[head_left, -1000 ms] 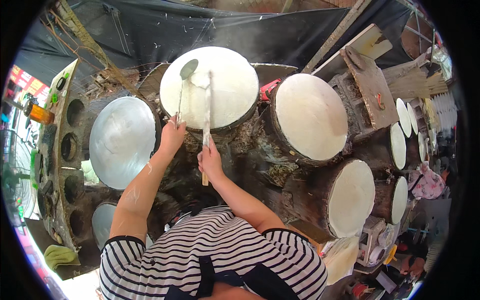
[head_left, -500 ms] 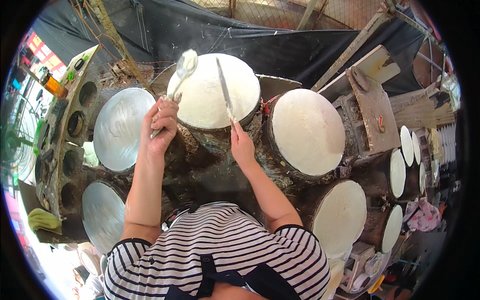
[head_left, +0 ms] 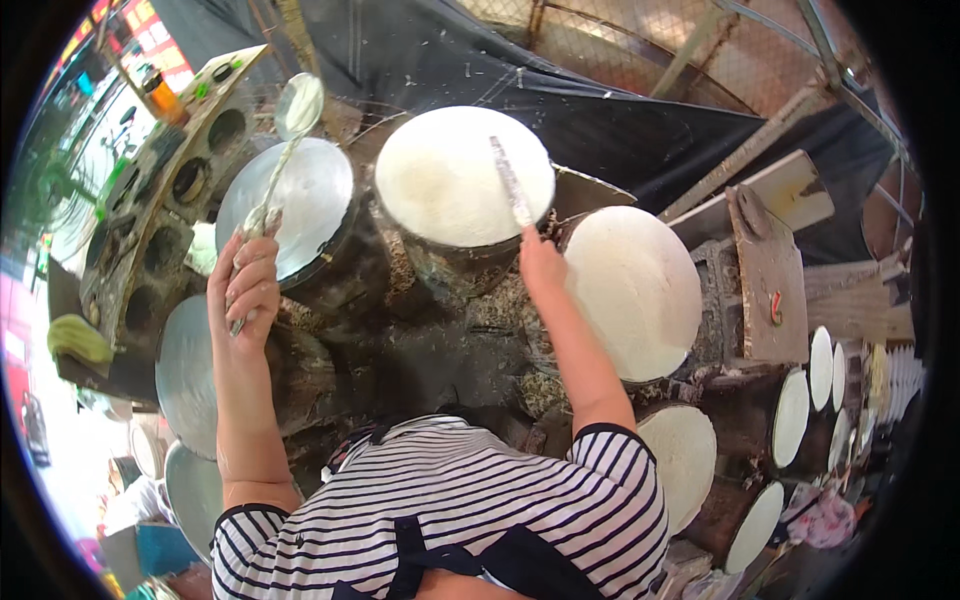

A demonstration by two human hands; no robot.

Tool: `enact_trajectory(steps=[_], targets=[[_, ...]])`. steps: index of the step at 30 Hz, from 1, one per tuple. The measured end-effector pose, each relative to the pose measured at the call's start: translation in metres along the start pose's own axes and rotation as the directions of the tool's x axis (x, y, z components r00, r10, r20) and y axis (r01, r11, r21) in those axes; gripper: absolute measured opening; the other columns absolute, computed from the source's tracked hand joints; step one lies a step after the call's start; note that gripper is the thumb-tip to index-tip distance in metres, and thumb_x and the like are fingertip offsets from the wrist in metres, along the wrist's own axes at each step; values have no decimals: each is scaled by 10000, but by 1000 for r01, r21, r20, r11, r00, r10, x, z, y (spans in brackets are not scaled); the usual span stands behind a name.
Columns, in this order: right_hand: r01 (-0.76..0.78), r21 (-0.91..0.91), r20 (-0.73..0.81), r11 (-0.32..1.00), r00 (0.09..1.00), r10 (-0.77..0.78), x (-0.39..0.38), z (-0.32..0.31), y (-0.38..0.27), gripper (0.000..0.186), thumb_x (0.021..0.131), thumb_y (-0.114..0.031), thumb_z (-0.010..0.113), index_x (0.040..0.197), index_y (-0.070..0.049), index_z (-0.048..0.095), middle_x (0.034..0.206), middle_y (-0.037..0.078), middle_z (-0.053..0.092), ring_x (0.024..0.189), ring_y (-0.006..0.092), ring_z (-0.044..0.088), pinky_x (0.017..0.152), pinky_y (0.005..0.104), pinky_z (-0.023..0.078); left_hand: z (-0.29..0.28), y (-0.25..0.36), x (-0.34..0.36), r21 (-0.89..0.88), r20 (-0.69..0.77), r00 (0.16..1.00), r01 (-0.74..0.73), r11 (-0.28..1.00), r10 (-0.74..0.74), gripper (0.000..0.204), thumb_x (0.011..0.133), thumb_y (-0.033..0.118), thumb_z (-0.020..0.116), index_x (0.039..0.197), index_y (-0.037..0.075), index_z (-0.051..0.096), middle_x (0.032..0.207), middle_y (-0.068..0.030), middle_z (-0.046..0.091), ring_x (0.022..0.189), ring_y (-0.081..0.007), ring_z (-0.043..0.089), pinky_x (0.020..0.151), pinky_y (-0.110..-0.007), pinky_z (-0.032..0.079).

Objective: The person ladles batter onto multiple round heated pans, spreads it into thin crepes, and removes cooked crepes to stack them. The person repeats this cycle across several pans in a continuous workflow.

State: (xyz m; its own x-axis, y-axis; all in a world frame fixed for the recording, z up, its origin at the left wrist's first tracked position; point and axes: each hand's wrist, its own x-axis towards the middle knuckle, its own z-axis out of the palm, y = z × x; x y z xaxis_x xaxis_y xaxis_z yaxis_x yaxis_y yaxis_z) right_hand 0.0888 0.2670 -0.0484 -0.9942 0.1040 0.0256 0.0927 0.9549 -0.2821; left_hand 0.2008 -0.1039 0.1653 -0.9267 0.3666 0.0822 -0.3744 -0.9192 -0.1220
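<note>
In my left hand (head_left: 247, 285) is a ladle (head_left: 300, 106), its handle smeared with white batter. The ladle's bowl is raised past the far rim of a bare metal griddle (head_left: 325, 185). My right hand (head_left: 543, 262) grips a long flat spatula (head_left: 508, 175) caked with batter. That blade reaches over the middle round griddle, which a pale layer of batter (head_left: 430, 170) covers; whether it touches the layer I cannot tell. To the right, another round griddle carries a similar batter sheet (head_left: 630, 290), beside my right forearm.
More griddles flank me, bare metal ones (head_left: 187, 365) at left and a coated one (head_left: 680, 460) at lower right. A slanted block with round holes (head_left: 225, 130) stands left. Black sheeting (head_left: 620, 140) hangs behind. A board (head_left: 770, 280) leans at right, with smaller coated rounds (head_left: 790, 418) beyond.
My view has turned left. My left hand with the ladle has shifted from the middle griddle toward the bare left one. The spatula stays over the middle griddle, farther toward its right side.
</note>
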Motion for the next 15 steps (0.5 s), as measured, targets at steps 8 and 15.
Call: enact_trajectory(steps=[8,15], targets=[[-41,352,-55,935,996,64,-14,10,-72,312,895,-238,406,1192,-191,487,817,179,628,767,387,601,654,506,452,5,41,-201,144,26,930,-367,919,368,286,992,266,269,768,90,291,638,-34,331,379,-96,287,222,-216,286],[327,796,-35,509,865,-501,-225,11,-282,286,794,-308,551,903,-48,603,874,183,620,781,378,597,676,464,475,-31,55,-416,457,-41,792,-528,716,610,209,956,190,366,1047,2,373,693,-47,343,413,-103,295,319,-211,299]])
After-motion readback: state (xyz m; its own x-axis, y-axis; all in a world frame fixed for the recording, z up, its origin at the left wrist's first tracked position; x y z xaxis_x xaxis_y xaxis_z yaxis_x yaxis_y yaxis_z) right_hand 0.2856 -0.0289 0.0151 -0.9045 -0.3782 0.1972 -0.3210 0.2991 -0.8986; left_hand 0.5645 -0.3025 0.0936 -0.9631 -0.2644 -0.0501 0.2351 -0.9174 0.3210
